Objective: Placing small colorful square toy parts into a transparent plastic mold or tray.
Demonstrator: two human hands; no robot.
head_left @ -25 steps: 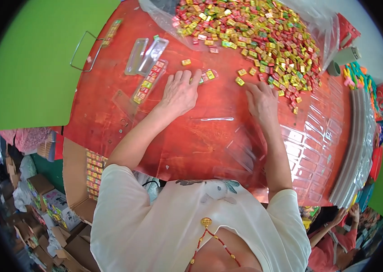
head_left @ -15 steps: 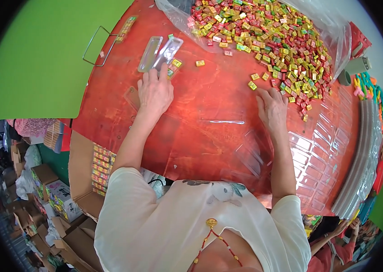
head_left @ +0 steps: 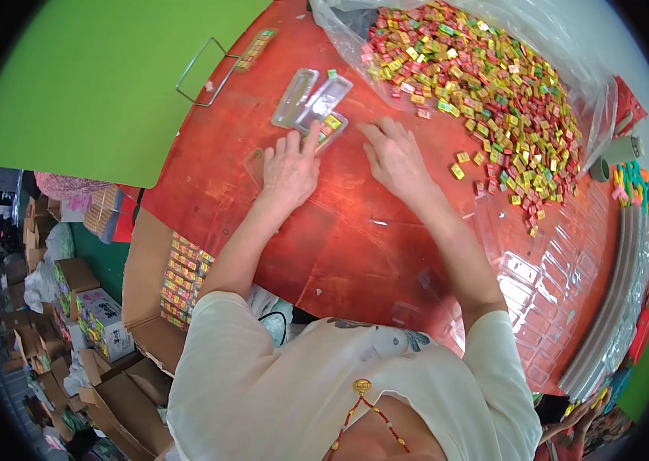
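A small clear plastic tray (head_left: 337,132) with a few little yellow and red wrapped pieces (head_left: 331,122) lies on the red tabletop. My left hand (head_left: 291,170) holds its near end, with the forefinger along the side and the thumb partly hidden. Beside it, on the right, my right hand (head_left: 399,160) has its fingers bent and thumb drawn in; whatever they hold is hidden from view. Two empty clear trays, one upright-edged tray (head_left: 294,98) and another (head_left: 329,98) overlapping the filled one, lie just beyond my left hand.
A large heap of wrapped pieces (head_left: 486,84) spreads from a clear bag (head_left: 570,38) at the far right. Flat clear trays (head_left: 528,284) and a long nested stack (head_left: 612,307) lie right. A filled strip (head_left: 256,51) sits beside a wire handle (head_left: 205,73); a carton (head_left: 144,269) stands lower left.
My right hand has moved left from the heap's edge to beside the partly filled tray. The lone yellow piece there is no longer visible. My left hand stays at the tray; the view has shifted.
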